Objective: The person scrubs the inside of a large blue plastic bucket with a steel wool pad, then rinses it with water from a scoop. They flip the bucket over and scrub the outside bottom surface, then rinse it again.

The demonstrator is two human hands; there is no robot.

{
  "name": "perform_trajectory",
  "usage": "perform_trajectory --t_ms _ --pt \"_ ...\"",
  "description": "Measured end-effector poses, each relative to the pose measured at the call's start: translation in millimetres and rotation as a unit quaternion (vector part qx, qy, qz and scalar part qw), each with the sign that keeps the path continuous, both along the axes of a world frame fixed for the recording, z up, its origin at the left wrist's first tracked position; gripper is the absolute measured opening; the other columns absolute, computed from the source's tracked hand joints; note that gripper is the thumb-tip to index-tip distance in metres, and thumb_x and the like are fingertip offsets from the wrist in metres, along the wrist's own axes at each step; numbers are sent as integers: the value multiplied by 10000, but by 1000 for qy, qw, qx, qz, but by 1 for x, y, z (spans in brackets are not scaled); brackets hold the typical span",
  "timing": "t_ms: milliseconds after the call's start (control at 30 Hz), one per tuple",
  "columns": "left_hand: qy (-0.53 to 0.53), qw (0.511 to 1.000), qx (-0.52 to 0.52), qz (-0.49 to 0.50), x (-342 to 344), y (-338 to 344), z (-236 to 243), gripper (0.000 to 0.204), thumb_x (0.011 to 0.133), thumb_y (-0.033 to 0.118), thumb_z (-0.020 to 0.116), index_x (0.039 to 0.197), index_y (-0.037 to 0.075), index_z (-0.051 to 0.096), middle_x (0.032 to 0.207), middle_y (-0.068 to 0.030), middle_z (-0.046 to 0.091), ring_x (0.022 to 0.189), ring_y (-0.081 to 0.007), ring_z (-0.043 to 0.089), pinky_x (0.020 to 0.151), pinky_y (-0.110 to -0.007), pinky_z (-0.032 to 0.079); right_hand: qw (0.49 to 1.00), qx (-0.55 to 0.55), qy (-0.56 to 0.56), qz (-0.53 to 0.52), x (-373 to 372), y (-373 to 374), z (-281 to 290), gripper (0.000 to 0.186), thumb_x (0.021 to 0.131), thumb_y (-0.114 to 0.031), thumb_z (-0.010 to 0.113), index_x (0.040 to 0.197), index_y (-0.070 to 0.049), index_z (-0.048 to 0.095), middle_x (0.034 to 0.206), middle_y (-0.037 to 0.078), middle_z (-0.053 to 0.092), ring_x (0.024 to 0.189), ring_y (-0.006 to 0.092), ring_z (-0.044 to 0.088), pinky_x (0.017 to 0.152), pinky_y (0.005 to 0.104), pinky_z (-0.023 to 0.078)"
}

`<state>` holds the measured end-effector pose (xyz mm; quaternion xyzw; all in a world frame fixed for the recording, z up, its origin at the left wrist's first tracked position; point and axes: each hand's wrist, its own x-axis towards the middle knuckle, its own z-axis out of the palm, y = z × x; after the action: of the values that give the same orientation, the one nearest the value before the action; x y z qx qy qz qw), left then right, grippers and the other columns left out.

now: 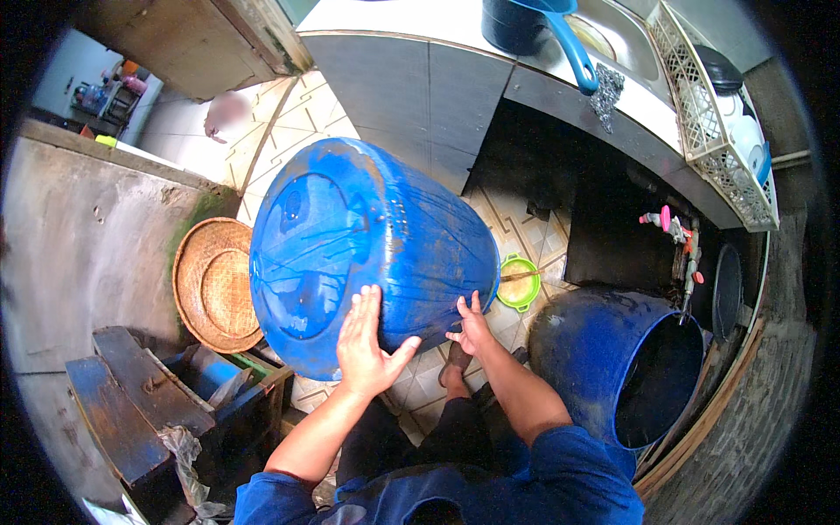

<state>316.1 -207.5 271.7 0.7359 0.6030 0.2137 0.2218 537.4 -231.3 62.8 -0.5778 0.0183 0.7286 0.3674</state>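
Note:
A big blue plastic barrel [437,227] is tipped over in front of me, its wet round base turned up toward the left and its mouth out of sight. My left hand [366,350] lies flat against the barrel near the rim of the base, thumb spread away from the fingers. Against the barrel's lower right side rests my right hand [471,325], fingers apart. Neither hand wraps round anything. Just beyond the barrel's right end, a green bowl-like container [519,299] sits on the tiles, with a stick across it.
At the right, a second blue barrel [577,337] opens toward a tap [678,229]. A round woven tray [194,284] leans by the left wall, near old wooden boards [114,402]. The counter [437,19] holds a blue dipper [584,66] and a dish rack [717,162].

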Motion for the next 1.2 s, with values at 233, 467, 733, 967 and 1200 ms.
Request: perform_trajectory --t_ms 233,467,733,967,1200 --pt "-27 992 -112 -48 2 -18 -33 952 837 463 769 1562 15 345 1576 -304 360 1470 -477 336 1197 -532 287 998 10 30 -58 -6 -7 -27 578 1117 -398 375 1635 -363 122 1703 -42 155 1555 281 147 1087 666 322" --pt "117 960 -253 21 -48 -52 -106 966 865 653 640 1632 205 259 1688 -241 126 1550 -481 75 1222 -622 97 995 16 17 -97 34 -16 -24 574 1097 -470 399 1622 -364 194 1653 -39 282 1487 257 298 1142 654 237" --pt "161 928 -336 0 -47 -69 -148 1135 807 785 609 1660 249 85 1708 -196 -80 1561 -443 -94 1230 -611 0 943 135 -300 -42 49 47 90 641 1085 -433 464 1612 -146 238 1661 115 279 1520 288 277 1191 474 248" --pt "170 910 -377 -28 -49 -56 -133 1203 773 841 588 1660 252 28 1704 -189 -129 1557 -436 -130 1231 -615 13 804 481 -316 -148 120 206 299 677 1069 -496 459 1586 -79 329 1629 172 332 1523 317 285 1197 528 240" --pt "162 904 -394 -38 -52 -52 -132 1240 755 879 568 1658 241 8 1695 -215 -143 1553 -454 -123 1224 -623 57 890 391 -225 59 110 297 375 260 1042 -303 585 1110 -54 615 1010 85 711 823 154 701 637 300 558"
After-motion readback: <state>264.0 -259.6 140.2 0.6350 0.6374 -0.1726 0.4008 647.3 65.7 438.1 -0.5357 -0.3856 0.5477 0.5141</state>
